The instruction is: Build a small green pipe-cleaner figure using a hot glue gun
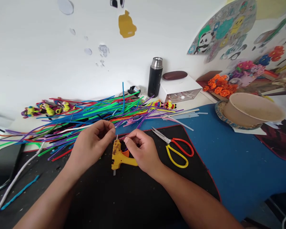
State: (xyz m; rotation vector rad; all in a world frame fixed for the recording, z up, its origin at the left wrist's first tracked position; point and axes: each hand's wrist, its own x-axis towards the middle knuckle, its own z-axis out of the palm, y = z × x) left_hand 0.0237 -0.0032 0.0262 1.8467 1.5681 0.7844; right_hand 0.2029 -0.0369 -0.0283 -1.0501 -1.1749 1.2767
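Forearms [47, 197]: both reach in from our side of the glue gun [116, 154], over the black mat [97, 197]; a sideways sweep of the right one could, we judge, knock the scissors [167, 141].
Glue gun: on its side on the mat, nozzle [117, 137] pointing away from us.
Left hand [91, 146]: just left of the glue gun's nozzle; fingers look pressed together, any thin piece between them too small for us to make out.
Right hand [144, 151]: hides the end of the glue gun's handle, contact uncertain; fingers likewise appear pressed together, contents unclear.
Burn risk: both sets of fingers are close to the nozzle; heat cannot be seen, but if hot, a small slip would scorch us.
Scissors: right of the glue gun, blades pointing away; if brushed, they could swing toward our wrist.
Pipe cleaners [92, 111]: heaped beyond the glue gun; loose ends could snag our fingers or touch the nozzle.
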